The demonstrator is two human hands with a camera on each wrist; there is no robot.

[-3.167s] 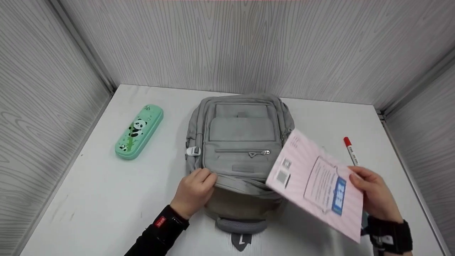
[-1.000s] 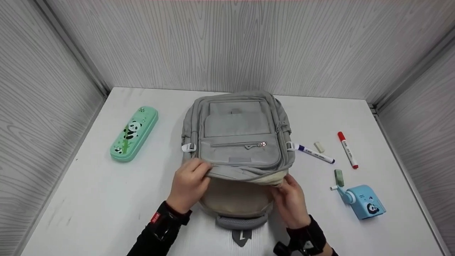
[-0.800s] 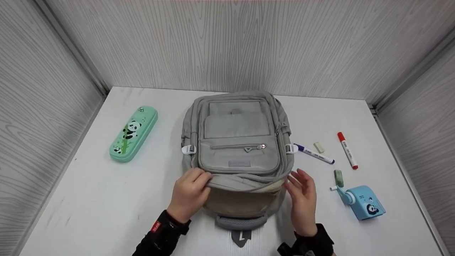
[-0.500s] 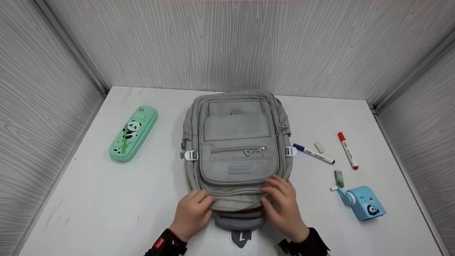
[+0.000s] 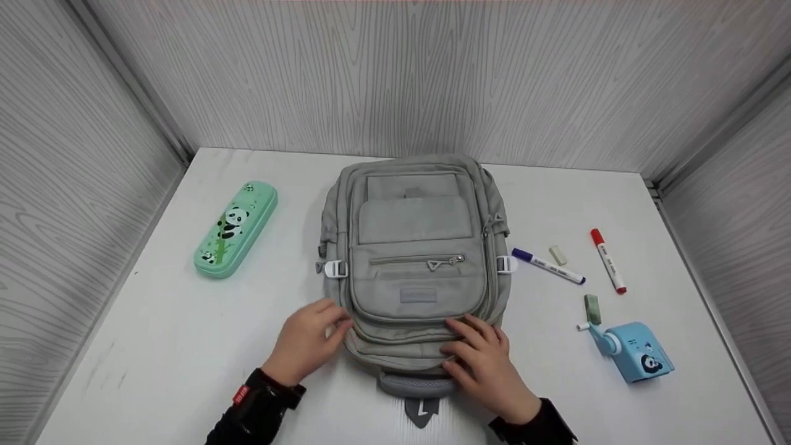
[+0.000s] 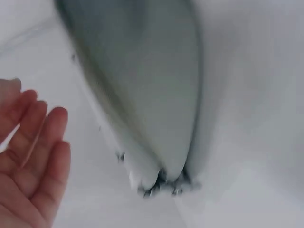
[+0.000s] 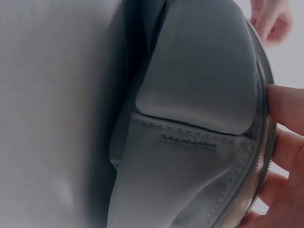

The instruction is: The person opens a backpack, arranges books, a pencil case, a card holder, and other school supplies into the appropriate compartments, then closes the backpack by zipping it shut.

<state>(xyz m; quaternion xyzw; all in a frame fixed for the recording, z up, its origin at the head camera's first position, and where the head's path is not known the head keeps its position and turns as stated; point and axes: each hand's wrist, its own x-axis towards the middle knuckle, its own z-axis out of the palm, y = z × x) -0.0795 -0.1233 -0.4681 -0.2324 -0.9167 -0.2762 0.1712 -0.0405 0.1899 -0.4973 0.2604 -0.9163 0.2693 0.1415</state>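
Our hands at the near end of the grey backpack [image 5: 417, 259]

The backpack lies flat at the middle of the white table [image 5: 154, 346]. Our right hand [image 5: 485, 364] rests on its near edge with fingers spread and lightly bent, touching the fabric by the zip. Our left hand [image 5: 306, 340] sits just beside its near left corner, fingers relaxed and slightly apart, holding nothing. Left of the backpack lies a green pencil case [image 5: 236, 228]; right of it, two markers [image 5: 547, 266] and a blue sharpener [image 5: 633, 350]. Grey wood-grain walls [image 5: 395, 74] enclose the table.

Bright even light, soft shadows; wrist views blurred, washed out.
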